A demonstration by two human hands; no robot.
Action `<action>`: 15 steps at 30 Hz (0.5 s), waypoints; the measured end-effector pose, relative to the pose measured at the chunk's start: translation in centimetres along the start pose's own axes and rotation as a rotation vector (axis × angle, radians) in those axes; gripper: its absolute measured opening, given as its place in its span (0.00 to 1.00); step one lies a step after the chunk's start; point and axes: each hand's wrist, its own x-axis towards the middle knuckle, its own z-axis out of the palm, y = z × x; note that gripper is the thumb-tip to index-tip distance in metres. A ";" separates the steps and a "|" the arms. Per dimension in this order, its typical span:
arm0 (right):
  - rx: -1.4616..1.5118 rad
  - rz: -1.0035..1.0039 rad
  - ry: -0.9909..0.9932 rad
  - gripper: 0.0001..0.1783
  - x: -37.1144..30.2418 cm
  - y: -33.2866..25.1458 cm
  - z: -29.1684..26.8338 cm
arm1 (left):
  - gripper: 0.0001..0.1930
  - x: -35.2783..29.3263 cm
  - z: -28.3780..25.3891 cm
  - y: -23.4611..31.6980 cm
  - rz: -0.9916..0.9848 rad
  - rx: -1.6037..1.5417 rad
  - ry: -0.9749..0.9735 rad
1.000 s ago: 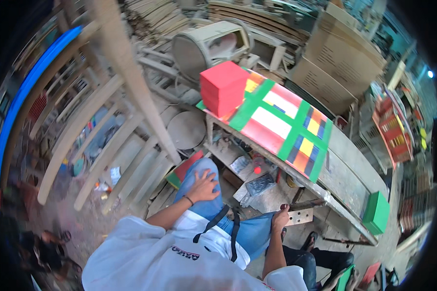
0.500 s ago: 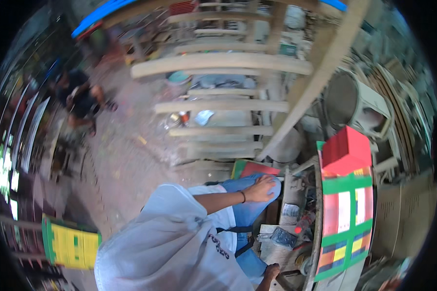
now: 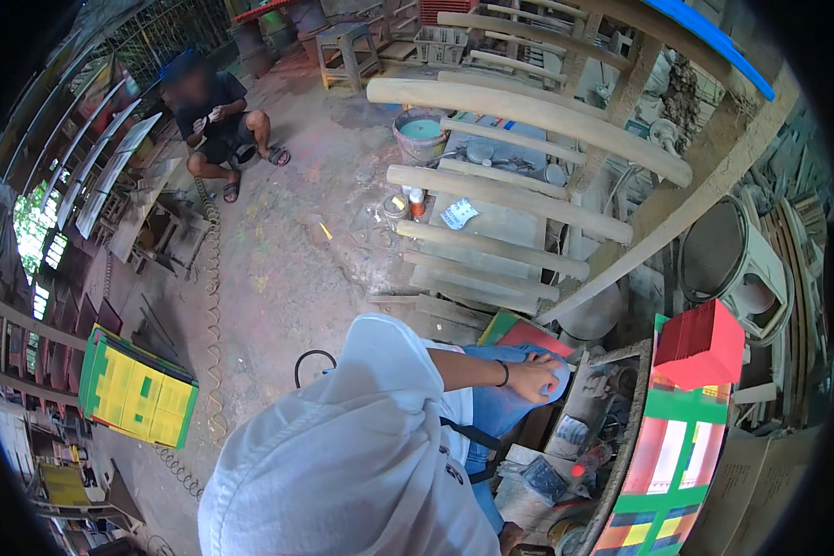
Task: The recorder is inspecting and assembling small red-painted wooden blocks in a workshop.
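Observation:
My left hand, with a dark band at its wrist, rests on my knee in blue jeans. Its fingers lie over the knee and hold nothing. Only a small part of my right hand shows at the lower edge; its fingers are hidden. Beside my knees is a wooden bench tray with a dark block and a red-capped clear bottle. Along its right side lies a green-framed panel with red, white and yellow patches. A red stack of pieces sits on its far end.
A wooden rack with rounded slats stands ahead. Buckets and cans are on the floor behind it. Another person sits low at the far left. A yellow-green stack of panels stands at the left; a coiled hose crosses the floor.
The view has swung, so the rack, the bench and the other person appear shifted to the right. My left hand stays on the knee; less of my right hand shows.

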 end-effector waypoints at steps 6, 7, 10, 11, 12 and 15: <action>0.082 0.049 -0.020 0.05 -2.5 1.2 -1.2 | 0.21 1.9 0.7 1.2 0.081 0.129 -0.074; 0.109 0.051 -0.021 0.05 -3.3 0.3 -1.9 | 0.22 2.3 0.9 1.0 0.091 0.150 -0.069; 0.204 0.037 -0.015 0.05 -5.0 -1.7 -4.9 | 0.25 2.9 0.9 0.3 0.074 0.187 -0.112; 0.231 0.017 -0.008 0.04 -5.4 -2.1 -5.5 | 0.27 2.9 1.3 -0.7 0.057 0.216 -0.098; 0.250 0.025 -0.009 0.04 -6.1 -2.2 -5.7 | 0.28 3.3 1.6 -0.5 0.069 0.253 -0.081; 0.302 0.036 0.002 0.04 -7.5 -2.2 -6.1 | 0.31 3.6 2.1 0.3 0.069 0.345 -0.070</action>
